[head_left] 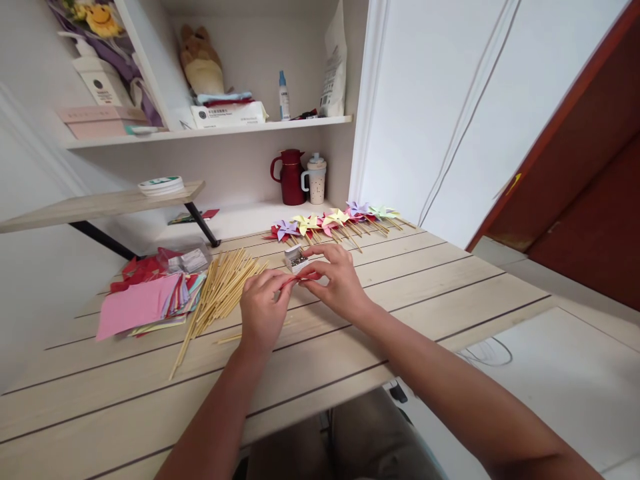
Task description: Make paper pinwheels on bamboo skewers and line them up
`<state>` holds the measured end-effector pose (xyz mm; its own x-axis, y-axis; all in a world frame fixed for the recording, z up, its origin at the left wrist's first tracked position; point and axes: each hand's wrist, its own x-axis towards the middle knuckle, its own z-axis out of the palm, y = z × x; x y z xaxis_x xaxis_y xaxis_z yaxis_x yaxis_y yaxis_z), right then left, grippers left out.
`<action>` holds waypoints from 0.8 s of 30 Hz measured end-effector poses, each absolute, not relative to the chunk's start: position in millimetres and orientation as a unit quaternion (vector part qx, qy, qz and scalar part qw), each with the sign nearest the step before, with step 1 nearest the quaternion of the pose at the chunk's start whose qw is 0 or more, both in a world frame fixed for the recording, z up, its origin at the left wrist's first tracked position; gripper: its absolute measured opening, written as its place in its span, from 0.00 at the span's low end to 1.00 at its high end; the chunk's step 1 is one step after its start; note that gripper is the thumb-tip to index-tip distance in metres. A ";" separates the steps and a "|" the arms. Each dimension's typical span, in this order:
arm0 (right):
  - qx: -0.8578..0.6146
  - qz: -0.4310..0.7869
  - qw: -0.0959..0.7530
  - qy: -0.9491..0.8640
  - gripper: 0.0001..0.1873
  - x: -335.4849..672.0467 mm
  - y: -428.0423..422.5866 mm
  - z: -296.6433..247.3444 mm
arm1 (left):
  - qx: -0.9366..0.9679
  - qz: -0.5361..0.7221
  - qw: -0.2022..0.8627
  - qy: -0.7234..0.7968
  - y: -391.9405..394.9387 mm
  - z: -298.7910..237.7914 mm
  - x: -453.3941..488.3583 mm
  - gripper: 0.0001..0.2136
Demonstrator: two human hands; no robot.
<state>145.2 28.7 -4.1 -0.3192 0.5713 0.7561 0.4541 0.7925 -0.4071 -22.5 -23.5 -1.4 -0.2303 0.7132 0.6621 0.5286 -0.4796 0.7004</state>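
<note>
Both of my hands meet over the middle of the wooden table [440, 280]. My left hand [261, 308] and my right hand [336, 277] pinch a folded red paper piece [299, 279] between their fingertips. Just behind it stands a small open box of pins [295, 257]. A loose heap of wooden sticks [220, 288] lies left of my left hand, and one single stick [229, 339] lies near my left wrist. A row of finished paper pinwheels [334, 221] in purple, yellow, pink and green lies at the table's back edge.
A stack of coloured paper squares [140, 303] and a clear plastic bag [184, 259] lie at the left. A dark red jug [291, 176] and a white cup [316, 179] stand on the low shelf behind. Upper shelves hold boxes, a bottle and a plush toy.
</note>
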 end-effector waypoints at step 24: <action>-0.295 0.665 0.480 -0.491 0.17 143.8 37.0 -0.4 | 0.469 0.632 0.409 0.462 -24.3 1.6 -14.1 0.16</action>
